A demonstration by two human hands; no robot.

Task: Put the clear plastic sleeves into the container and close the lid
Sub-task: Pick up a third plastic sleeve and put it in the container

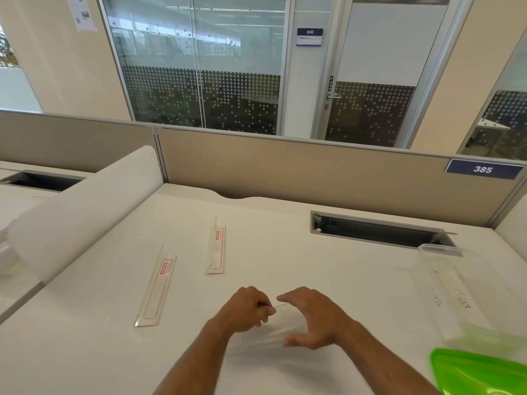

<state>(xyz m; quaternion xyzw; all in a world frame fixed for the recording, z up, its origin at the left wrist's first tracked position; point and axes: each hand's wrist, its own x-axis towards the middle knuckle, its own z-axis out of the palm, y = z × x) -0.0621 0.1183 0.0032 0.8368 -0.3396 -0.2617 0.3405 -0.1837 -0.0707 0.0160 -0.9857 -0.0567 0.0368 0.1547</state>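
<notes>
Clear sleeve [281,327], blurred, apparently pinched between both hands [285,317].

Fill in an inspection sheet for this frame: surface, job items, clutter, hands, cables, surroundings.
Surface: white desk, covered with white sheeting.
Job items: two clear sleeves with red print lie flat, one at left, one further back; a third sleeve is between the hands; clear container at right, open; green lid beside it, off.
Clutter: white paper roll at left.
Hands: left hand pinches the third sleeve; right hand curls over it.
Cables: nothing seen.
Surroundings: beige partition, glass door behind.
</notes>
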